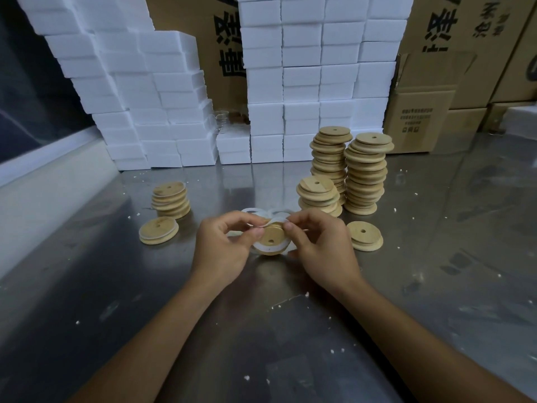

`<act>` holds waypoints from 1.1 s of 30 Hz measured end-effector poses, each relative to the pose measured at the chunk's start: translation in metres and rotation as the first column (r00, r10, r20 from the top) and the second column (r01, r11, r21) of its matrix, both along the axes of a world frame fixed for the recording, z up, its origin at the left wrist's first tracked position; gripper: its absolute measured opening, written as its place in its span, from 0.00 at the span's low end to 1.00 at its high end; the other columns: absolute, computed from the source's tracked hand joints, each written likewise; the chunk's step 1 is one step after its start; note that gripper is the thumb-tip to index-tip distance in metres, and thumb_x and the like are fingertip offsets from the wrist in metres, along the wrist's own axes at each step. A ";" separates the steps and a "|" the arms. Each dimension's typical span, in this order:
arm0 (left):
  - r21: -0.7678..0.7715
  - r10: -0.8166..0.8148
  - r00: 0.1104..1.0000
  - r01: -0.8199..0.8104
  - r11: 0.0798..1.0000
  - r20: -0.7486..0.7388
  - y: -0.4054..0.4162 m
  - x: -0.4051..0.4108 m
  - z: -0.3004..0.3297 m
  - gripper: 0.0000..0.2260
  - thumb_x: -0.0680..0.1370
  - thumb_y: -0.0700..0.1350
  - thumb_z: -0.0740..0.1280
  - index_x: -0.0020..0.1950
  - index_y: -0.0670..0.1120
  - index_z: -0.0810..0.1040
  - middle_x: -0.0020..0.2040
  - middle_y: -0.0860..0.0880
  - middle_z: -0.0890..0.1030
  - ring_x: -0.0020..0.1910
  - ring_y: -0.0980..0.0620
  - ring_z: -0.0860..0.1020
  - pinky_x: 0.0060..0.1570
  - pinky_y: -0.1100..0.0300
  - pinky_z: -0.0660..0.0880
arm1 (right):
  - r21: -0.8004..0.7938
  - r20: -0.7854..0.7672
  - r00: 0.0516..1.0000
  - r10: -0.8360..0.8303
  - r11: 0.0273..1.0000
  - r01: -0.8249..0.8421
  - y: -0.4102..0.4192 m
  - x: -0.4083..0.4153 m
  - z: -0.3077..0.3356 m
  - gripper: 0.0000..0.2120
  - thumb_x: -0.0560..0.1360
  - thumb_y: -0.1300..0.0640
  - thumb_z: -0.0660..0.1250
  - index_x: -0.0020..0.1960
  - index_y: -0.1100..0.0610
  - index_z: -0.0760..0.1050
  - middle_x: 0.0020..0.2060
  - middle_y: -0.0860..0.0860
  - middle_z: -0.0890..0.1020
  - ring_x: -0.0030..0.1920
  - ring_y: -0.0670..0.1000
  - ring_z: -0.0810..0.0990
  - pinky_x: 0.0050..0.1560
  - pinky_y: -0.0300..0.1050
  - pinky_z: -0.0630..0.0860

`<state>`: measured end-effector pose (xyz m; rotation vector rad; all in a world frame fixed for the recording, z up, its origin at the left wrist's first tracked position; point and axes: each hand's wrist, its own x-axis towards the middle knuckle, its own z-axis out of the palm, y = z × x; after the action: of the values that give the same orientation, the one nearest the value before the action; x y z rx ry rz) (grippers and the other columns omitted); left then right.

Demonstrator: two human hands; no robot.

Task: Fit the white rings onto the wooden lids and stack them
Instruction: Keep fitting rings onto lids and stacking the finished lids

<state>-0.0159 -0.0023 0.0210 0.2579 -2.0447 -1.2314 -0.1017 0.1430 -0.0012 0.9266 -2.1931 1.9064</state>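
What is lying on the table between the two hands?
In the head view, a wooden lid with a white ring, gripped by both left hand and right hand.

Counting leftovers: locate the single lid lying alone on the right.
Head view, right of the right hand: the lone lid lies flat on the metal table, before the tall stacks.

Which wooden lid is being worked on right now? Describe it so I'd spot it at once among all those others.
Start at the two tall lid stacks in front of the white foam blocks, then come toward the viewer to mid-table. There the left hand and right hand hold one wooden lid between them. It alone is off the table, with a white ring half stretched round it.
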 end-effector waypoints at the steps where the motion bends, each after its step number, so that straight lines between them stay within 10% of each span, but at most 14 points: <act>1: -0.012 0.005 1.000 -0.005 1.000 0.003 -0.001 0.000 0.000 0.16 0.71 0.35 0.75 0.37 0.58 0.83 0.38 0.59 0.84 0.38 0.60 0.82 0.41 0.70 0.77 | -0.005 0.017 1.000 0.010 1.000 -0.010 0.000 -0.001 -0.001 0.03 0.77 0.60 0.72 0.45 0.54 0.82 0.39 0.45 0.86 0.43 0.47 0.86 0.43 0.56 0.84; 11: 0.105 -0.021 0.999 0.017 0.994 0.040 -0.007 0.000 -0.005 0.10 0.73 0.38 0.74 0.39 0.53 0.85 0.38 0.53 0.85 0.40 0.50 0.84 0.45 0.45 0.82 | 0.046 0.042 0.999 0.026 0.999 -0.028 0.000 -0.004 -0.002 0.04 0.76 0.59 0.72 0.42 0.54 0.82 0.38 0.47 0.86 0.43 0.49 0.86 0.47 0.58 0.83; 33: 0.336 -0.093 0.996 0.089 0.938 -0.006 -0.005 0.002 -0.003 0.06 0.72 0.35 0.74 0.40 0.46 0.85 0.41 0.47 0.86 0.43 0.49 0.85 0.47 0.56 0.81 | 0.047 -0.006 1.000 -0.001 0.999 0.001 0.000 0.000 0.000 0.05 0.75 0.59 0.72 0.41 0.53 0.82 0.36 0.44 0.85 0.40 0.47 0.85 0.46 0.57 0.83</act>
<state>-0.0139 -0.0073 0.0177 0.3318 -1.8628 -1.6402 -0.1017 0.1434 -0.0011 0.9373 -2.2430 1.8568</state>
